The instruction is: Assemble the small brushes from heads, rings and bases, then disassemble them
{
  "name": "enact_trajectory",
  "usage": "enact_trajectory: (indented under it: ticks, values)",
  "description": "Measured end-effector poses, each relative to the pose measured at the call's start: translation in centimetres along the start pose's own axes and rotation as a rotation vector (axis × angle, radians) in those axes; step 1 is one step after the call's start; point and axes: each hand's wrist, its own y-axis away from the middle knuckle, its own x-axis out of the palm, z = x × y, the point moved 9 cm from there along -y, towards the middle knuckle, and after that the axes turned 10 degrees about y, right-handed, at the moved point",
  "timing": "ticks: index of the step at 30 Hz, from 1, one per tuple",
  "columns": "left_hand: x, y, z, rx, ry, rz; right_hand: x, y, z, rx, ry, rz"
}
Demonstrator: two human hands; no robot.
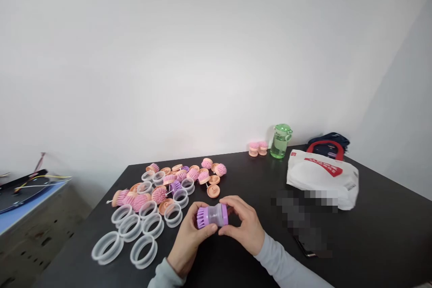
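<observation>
A purple scrubbing brush (213,216) with a translucent ring around its middle lies sideways between my two hands, above the black table. My left hand (191,236) grips its bristle end, the thumb along the near side. The fingers and thumb of my right hand (248,225) pinch the flat purple cap at the other end. To the left of my hands lie several clear rings (144,251), pink bristle heads (141,201), some purple ones (175,186), and peach caps (213,191) in a loose spread.
Two pink brushes (254,149) stand near the wall, beside a green lidded jug (281,141). On the right are a white plastic bag (320,180), a dark bag with red handles (326,147) and a partly blurred phone-like object (306,249). A blue-topped surface (33,200) with wires is at far left.
</observation>
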Motion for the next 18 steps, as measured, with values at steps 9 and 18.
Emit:
enact_trajectory:
  ticks: [9,18]
  values:
    - [-0.4,-0.2,0.6,0.009,0.062,0.02,-0.2,0.3,1.7,-0.122,0.102,0.099]
    - [-0.4,0.1,-0.3,0.038,0.001,0.009,0.1,0.4,1.2,-0.136,0.104,0.132]
